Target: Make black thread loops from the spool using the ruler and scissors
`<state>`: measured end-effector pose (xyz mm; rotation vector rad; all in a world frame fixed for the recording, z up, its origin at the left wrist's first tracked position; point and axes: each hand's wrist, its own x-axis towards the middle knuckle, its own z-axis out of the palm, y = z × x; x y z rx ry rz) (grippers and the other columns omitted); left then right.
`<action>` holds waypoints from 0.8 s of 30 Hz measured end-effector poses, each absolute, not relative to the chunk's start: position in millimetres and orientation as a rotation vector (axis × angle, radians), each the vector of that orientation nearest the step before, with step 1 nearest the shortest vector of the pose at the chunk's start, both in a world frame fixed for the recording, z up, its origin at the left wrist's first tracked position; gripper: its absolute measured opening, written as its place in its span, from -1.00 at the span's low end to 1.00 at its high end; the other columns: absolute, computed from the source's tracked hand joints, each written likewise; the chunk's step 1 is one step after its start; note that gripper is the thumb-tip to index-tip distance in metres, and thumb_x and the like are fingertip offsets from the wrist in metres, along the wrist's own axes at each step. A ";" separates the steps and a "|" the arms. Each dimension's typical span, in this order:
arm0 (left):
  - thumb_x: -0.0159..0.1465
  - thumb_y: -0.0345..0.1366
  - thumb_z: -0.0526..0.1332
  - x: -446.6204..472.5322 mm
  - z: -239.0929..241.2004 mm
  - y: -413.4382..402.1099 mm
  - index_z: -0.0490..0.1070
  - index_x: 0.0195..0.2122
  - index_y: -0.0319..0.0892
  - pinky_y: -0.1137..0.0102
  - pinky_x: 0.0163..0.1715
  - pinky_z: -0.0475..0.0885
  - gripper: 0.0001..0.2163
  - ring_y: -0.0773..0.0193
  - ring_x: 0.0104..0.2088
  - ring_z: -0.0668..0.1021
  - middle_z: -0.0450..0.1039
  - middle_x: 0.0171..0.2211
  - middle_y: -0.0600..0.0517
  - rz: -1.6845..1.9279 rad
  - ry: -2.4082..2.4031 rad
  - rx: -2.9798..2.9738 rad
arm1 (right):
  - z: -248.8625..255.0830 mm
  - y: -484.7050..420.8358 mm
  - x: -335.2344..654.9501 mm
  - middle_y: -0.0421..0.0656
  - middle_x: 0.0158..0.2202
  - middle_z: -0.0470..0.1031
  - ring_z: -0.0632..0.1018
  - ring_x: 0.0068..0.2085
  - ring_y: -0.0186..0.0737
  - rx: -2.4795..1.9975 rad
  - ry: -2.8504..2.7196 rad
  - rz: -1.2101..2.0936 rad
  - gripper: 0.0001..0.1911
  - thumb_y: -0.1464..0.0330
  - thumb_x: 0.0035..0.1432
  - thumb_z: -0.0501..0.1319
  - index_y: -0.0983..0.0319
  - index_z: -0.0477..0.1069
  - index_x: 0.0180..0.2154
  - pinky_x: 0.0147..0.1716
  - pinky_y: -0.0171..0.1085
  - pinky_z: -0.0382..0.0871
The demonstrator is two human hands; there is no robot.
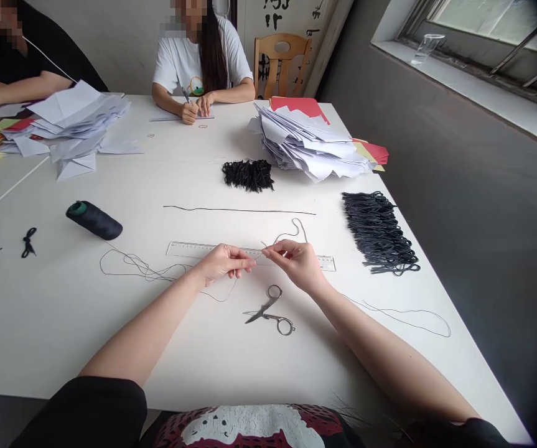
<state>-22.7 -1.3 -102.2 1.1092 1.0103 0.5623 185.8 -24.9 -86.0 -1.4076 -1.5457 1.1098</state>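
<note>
My left hand [226, 264] pinches a thin dark thread [231, 290] between thumb and forefinger above a clear ruler [326, 264]. Close to its right, my right hand [298, 262] pinches thread too, and a short end sticks up from its fingertips. A looped cord [302, 225] rises behind the right hand. Just below both hands lie folding scissors [265, 312] with their blades slightly apart. Loose thread [126, 260] trails left toward a dark spool [98, 221] lying on its side. Beyond the ruler, one dark cord [231, 210] is stretched nearly straight across the table.
Bundles of black knotted cords [247, 175] and longer looped cords [380, 233] lie farther back and right. A paper stack [308, 143] and another paper pile [79, 121] flank a person writing [198, 102]. A small black cord knot [28, 242] is at left; a thread loop [429, 333] lies right.
</note>
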 end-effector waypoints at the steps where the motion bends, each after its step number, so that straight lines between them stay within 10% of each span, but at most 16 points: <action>1: 0.01 -0.15 0.46 -19.3 -103.8 -2.2 0.57 -0.48 -0.21 0.49 -0.62 0.25 -0.78 0.44 -0.61 0.37 0.51 -0.52 0.01 0.687 1.019 1.106 | -83.7 -24.8 186.4 -0.14 -0.43 0.50 0.33 -0.48 -0.36 -1.399 -1.451 1.212 -0.68 0.09 0.05 0.34 0.25 0.55 -0.41 -0.48 -0.29 0.17; 8: 0.12 -0.17 0.40 9.6 -104.4 -15.2 0.47 -0.37 -0.18 0.37 -0.06 0.37 -0.79 0.26 -0.11 0.54 0.58 -0.19 -0.03 1.228 0.820 0.869 | -77.0 -38.4 174.1 -0.16 -0.44 0.43 0.35 -0.43 -0.34 -1.154 -1.426 1.390 -0.71 0.09 -0.01 0.37 0.19 0.58 -0.41 -0.43 -0.27 0.21; 17: 0.20 -0.07 0.30 22.6 -101.4 -30.0 0.33 -0.37 -0.14 0.51 -0.63 0.17 -0.74 0.52 -0.68 0.21 0.35 -0.54 0.17 1.153 0.919 0.952 | -92.0 -48.7 152.4 -0.16 -0.46 0.48 0.40 -0.37 -0.27 -1.308 -1.037 1.239 -0.70 0.08 0.04 0.34 0.18 0.61 -0.39 -0.33 -0.24 0.26; 24: 0.19 -0.10 0.29 15.7 -100.5 -27.3 0.38 -0.47 -0.17 0.44 -0.37 0.35 -0.75 0.35 -0.44 0.41 0.35 -0.50 0.09 1.178 1.098 1.225 | -94.8 -46.9 154.6 -0.15 -0.44 0.43 0.26 -0.48 -0.36 -1.388 -0.908 1.329 -0.58 0.02 -0.08 0.38 0.22 0.61 -0.33 -0.54 -0.32 0.07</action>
